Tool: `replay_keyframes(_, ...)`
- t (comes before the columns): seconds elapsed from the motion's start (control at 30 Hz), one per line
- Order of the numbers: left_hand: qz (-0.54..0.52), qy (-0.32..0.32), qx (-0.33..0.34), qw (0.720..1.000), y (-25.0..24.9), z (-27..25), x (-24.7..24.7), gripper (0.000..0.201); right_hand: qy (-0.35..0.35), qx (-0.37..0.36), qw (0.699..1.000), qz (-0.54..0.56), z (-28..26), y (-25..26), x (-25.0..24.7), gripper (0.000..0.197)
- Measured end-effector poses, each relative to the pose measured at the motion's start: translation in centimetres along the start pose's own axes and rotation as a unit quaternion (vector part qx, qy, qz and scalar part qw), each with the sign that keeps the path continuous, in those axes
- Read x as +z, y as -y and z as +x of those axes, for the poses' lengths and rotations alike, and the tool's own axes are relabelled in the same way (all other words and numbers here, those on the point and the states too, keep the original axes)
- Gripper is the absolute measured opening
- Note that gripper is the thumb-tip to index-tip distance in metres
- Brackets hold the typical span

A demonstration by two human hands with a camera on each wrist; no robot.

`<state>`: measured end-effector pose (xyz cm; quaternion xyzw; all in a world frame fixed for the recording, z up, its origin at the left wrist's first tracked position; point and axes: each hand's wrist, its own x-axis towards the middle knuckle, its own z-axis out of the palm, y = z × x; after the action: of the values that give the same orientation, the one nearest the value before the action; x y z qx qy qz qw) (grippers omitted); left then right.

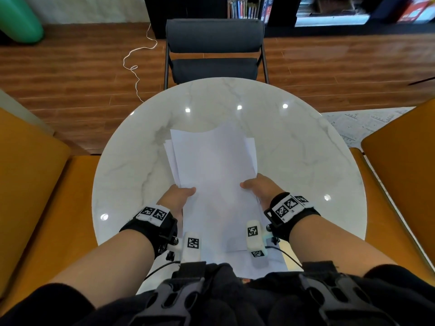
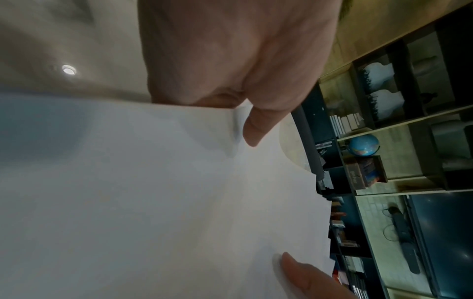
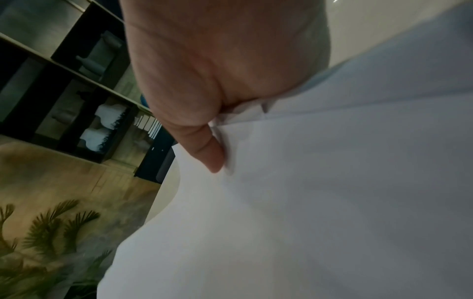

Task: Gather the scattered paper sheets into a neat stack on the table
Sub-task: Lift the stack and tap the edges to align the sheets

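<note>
Both hands hold the paper sheets [image 1: 211,175] above the round marble table [image 1: 294,147], one at each long edge near the middle. Left hand [image 1: 175,198] pinches the left edge, thumb on top, fingers hidden beneath. Right hand [image 1: 259,188] does the same on the right edge; the right wrist view shows several sheet edges bunched under the thumb.

Bundle not yet square: far corners fan out, offset sheets peek at both sides, top sheet's far edge sags in a shallow curve. One more sheet seems to lie flat near the table's near edge, under the wrists; hard to be sure.

Handling, by judgement: light, limp, slick sheet on sheet, so they will slide past each other and crease if squeezed hard. Best held loosely at the two long edges, stood on a short edge and tapped on the table to align.

Table glossy, hard, reflecting ceiling lights; good for tapping, but paper may skate on it. Around: dark folding chair [image 1: 214,50] opposite, orange seats [image 1: 35,184] on both sides, wood floor, bookshelves [image 1: 329,10] beyond.
</note>
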<state>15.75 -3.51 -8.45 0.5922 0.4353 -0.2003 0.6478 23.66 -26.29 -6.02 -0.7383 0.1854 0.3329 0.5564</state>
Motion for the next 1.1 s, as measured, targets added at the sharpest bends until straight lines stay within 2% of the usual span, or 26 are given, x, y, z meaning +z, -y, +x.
replay_keyframes(0.1, -0.020, -0.025, 0.057, 0.998, -0.2, -0.3, 0.0, 0.083, -0.003, -0.046, 0.999, 0.016, -1.0, 0.5, 0.1, 0.064)
replay_keyframes(0.13, -0.025, -0.028, 0.087, 0.996, -1.2, -1.8, 0.3, 0.079, -0.010, -0.073, 0.997, 0.025, -1.3, 0.8, 0.0, 0.063)
replay_keyframes(0.23, -0.009, -0.054, 0.178, 0.983, -4.9, -6.6, 0.7, 0.041, -0.040, -0.147, 0.987, 0.044, -3.7, 3.8, -0.8, 0.059)
replay_keyframes(0.3, 0.000, -0.068, 0.236, 0.969, -7.2, -9.6, 1.0, 0.026, -0.074, -0.200, 0.976, 0.047, -5.6, 6.2, -1.5, 0.043)
replay_keyframes(0.43, -0.004, -0.093, 0.345, 0.934, -10.6, -13.0, 1.7, 0.029, -0.125, -0.297, 0.946, 0.042, -8.6, 10.0, -2.4, 0.035)
replay_keyframes(0.53, -0.028, -0.111, 0.391, 0.913, -12.2, -14.8, 2.0, 0.026, -0.148, -0.361, 0.919, 0.050, -10.6, 12.1, -3.0, 0.033)
replay_keyframes(0.67, -0.065, -0.111, 0.413, 0.902, -12.8, -15.5, 1.8, 0.029, -0.159, -0.411, 0.893, 0.090, -12.2, 13.1, -3.5, 0.037)
replay_keyframes(0.77, -0.057, -0.110, 0.423, 0.898, -12.3, -15.7, 1.8, 0.039, -0.159, -0.423, 0.888, 0.087, -12.2, 12.2, -3.5, 0.039)
replay_keyframes(0.9, -0.011, -0.098, 0.419, 0.902, -10.7, -15.1, 1.6, 0.060, -0.161, -0.389, 0.906, 0.056, -11.2, 9.7, -3.5, 0.040)
replay_keyframes(1.0, 0.017, -0.088, 0.378, 0.921, -10.1, -14.9, 1.5, 0.057, -0.157, -0.361, 0.919, 0.008, -10.8, 8.5, -3.1, 0.029)
replay_keyframes(1.1, 0.026, -0.089, 0.361, 0.928, -10.2, -14.8, 1.6, 0.049, -0.135, -0.339, 0.931, 0.014, -11.0, 8.5, -2.7, 0.039)
